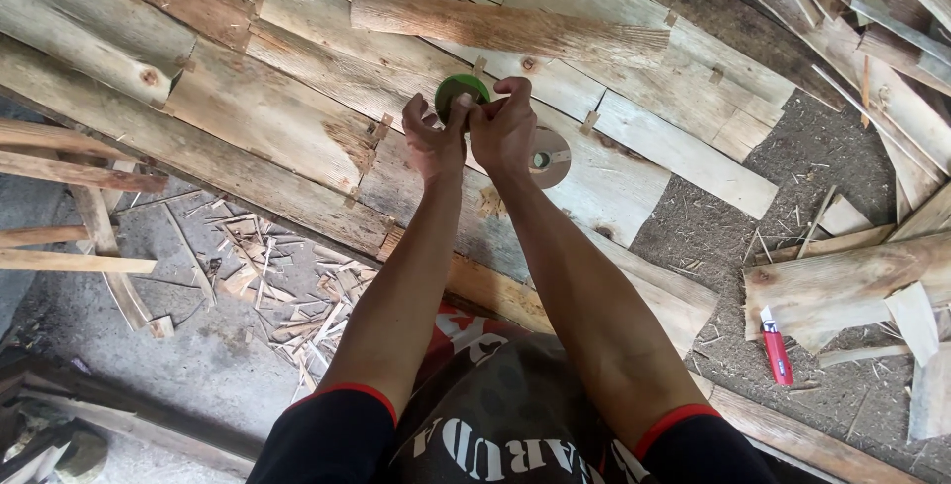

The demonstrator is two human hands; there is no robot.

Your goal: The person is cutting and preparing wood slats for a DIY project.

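Observation:
Both arms reach forward over a sheet of thin wood veneer strips [297, 127] laid side by side. My left hand [434, 137] and my right hand [505, 129] are close together, both gripping a small green roll of tape [458, 93] held between the fingertips. A brown roll of tape [548, 158] lies flat on the veneer just right of my right hand, partly hidden by it. Small brown tape patches join the veneer strips at their seams.
A red utility knife [776, 347] lies on the dirt at the right beside loose veneer pieces [842, 286]. More veneer scraps are piled at the top right [872, 28]. Wood chips litter the concrete floor [267, 276] at the left, near wooden slats [69, 177].

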